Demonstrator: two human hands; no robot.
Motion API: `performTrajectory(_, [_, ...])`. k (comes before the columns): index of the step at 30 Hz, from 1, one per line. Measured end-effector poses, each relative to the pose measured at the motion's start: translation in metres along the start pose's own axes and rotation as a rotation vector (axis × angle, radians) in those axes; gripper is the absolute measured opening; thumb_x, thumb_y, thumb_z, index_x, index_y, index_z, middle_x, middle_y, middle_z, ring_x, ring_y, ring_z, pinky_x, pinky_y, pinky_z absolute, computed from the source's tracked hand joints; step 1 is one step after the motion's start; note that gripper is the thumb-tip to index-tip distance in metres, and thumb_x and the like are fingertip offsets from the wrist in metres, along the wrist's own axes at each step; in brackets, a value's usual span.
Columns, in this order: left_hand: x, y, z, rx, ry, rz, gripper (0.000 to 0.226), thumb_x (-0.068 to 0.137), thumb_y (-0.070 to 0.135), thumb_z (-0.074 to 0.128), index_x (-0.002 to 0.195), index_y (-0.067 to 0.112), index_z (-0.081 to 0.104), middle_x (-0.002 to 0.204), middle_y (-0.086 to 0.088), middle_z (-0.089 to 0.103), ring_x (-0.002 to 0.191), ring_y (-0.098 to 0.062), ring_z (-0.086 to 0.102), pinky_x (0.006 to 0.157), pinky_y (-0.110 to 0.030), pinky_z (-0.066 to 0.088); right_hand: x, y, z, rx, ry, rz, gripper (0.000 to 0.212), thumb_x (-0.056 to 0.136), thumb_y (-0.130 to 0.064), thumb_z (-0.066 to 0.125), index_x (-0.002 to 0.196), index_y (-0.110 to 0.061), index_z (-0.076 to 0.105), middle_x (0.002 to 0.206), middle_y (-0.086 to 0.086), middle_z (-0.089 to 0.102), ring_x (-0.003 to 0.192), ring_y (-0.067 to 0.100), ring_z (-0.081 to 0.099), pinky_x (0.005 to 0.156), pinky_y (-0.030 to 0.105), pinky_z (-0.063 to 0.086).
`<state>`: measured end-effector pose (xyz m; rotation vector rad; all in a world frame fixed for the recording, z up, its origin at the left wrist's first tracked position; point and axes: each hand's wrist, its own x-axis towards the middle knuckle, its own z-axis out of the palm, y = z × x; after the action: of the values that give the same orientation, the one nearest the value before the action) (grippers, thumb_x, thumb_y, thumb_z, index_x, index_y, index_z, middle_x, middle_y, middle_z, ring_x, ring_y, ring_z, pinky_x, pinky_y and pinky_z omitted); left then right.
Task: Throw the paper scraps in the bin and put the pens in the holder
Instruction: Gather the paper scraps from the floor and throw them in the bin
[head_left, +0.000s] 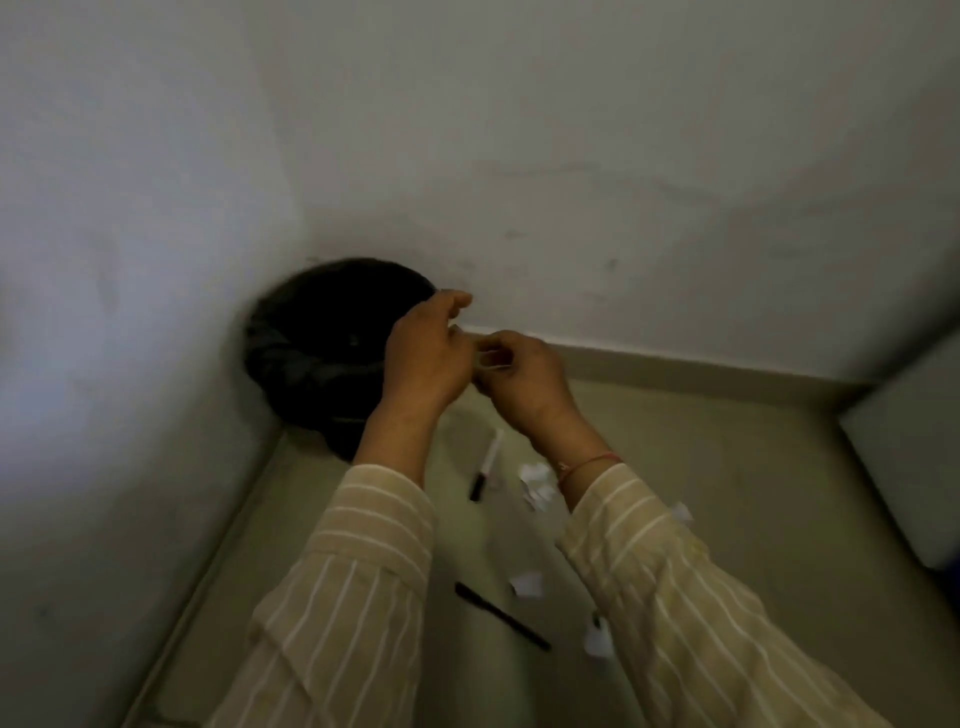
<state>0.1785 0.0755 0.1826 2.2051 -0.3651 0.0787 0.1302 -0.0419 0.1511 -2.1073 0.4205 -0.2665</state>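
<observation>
A black bin (317, 343) lined with a dark bag stands in the corner of the room. My left hand (423, 356) and my right hand (524, 376) meet just right of the bin's rim, fingers pinched together around a small pale paper scrap (485, 358). On the floor below lie a white pen with a black cap (485, 465), a black pen (501, 616), and several white paper scraps (537, 483), (527, 583), (597, 642). No pen holder is in view.
White walls close in at the left and back. A pale block (909, 467) stands against the right edge. The beige floor (727, 493) stretches between the walls. The picture is dim and blurred.
</observation>
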Motion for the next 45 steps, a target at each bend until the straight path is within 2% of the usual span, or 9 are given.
performTrajectory(9, [-0.106,-0.018,0.137,0.25,-0.587,-0.055,0.055,0.086,0.015,0.065,0.14,0.023,0.062,0.141,-0.009,0.066,0.127,-0.03,0.062,0.101,-0.031,0.047,-0.111,0.164,-0.075,-0.256,0.091,0.358,0.031,0.081,-0.01,0.075,0.112,-0.012,0.079,0.115,0.011,0.077,0.108,0.027,0.071,0.095,0.022,0.047])
performTrajectory(12, [-0.135,-0.025,0.163,0.279,-0.706,-0.058,0.053,0.089,0.02,0.065,0.142,0.023,0.06,0.143,-0.009,0.064,0.13,-0.03,0.06,0.103,-0.033,0.047,-0.14,0.206,-0.094,-0.3,0.083,0.463,0.031,0.08,-0.007,0.073,0.109,-0.014,0.079,0.115,0.012,0.077,0.108,0.027,0.07,0.086,0.016,0.041])
performTrajectory(18, [-0.169,-0.027,0.195,0.42,-0.754,-0.052,0.061,0.086,0.034,0.071,0.145,0.022,0.056,0.144,-0.008,0.062,0.131,-0.029,0.059,0.1,-0.034,0.048,-0.188,0.259,-0.124,-0.387,0.091,0.548,0.03,0.086,-0.009,0.064,0.113,-0.014,0.077,0.122,0.013,0.072,0.116,0.033,0.066,0.095,0.028,0.048])
performTrajectory(22, [-0.179,-0.028,0.203,0.529,-0.801,-0.099,0.09,0.067,0.063,0.082,0.142,0.02,0.055,0.137,-0.009,0.062,0.124,-0.029,0.061,0.095,-0.039,0.053,-0.197,0.279,-0.124,-0.494,0.006,0.676,0.047,0.09,-0.019,0.055,0.137,-0.024,0.06,0.141,0.016,0.053,0.131,0.038,0.052,0.108,0.039,0.046])
performTrajectory(26, [-0.195,-0.03,0.206,0.64,-0.837,-0.103,0.12,0.045,0.085,0.079,0.143,0.023,0.047,0.135,-0.011,0.052,0.123,-0.034,0.057,0.094,-0.048,0.055,-0.202,0.283,-0.099,-0.493,-0.03,0.671,0.041,0.091,-0.019,0.055,0.133,-0.018,0.059,0.137,0.019,0.047,0.121,0.042,0.057,0.102,0.038,0.048])
performTrajectory(32, [-0.215,-0.043,0.22,0.739,-0.829,0.012,0.13,0.052,0.065,0.092,0.158,0.026,0.026,0.146,-0.012,0.043,0.133,-0.034,0.048,0.095,-0.046,0.052,-0.192,0.291,-0.087,-0.336,0.109,0.683,0.033,0.088,-0.008,0.057,0.118,-0.007,0.069,0.123,0.019,0.068,0.117,0.038,0.062,0.093,0.032,0.05])
performTrajectory(37, [-0.201,-0.058,0.218,0.748,-0.774,0.0,0.093,0.066,0.045,0.092,0.141,0.022,0.043,0.13,-0.012,0.053,0.117,-0.033,0.059,0.087,-0.043,0.055,-0.177,0.292,-0.101,-0.193,0.186,0.736,0.037,0.087,-0.012,0.061,0.123,-0.003,0.059,0.128,0.024,0.059,0.113,0.041,0.061,0.08,0.027,0.041])
performTrajectory(41, [-0.189,-0.068,0.215,0.673,-0.692,-0.017,0.059,0.085,0.023,0.075,0.139,0.018,0.052,0.124,-0.014,0.063,0.11,-0.032,0.064,0.086,-0.038,0.054,-0.176,0.279,-0.095,-0.176,0.218,0.595,0.032,0.085,-0.006,0.06,0.117,-0.008,0.062,0.123,0.022,0.06,0.107,0.039,0.061,0.08,0.024,0.037])
performTrajectory(45, [-0.183,-0.076,0.212,0.608,-0.637,-0.064,0.051,0.089,0.012,0.065,0.139,0.019,0.061,0.129,-0.012,0.068,0.118,-0.03,0.064,0.094,-0.035,0.051,-0.177,0.267,-0.073,-0.281,0.005,0.385,0.044,0.089,0.0,0.05,0.124,-0.02,0.066,0.129,0.016,0.049,0.109,0.038,0.061,0.092,0.03,0.045])
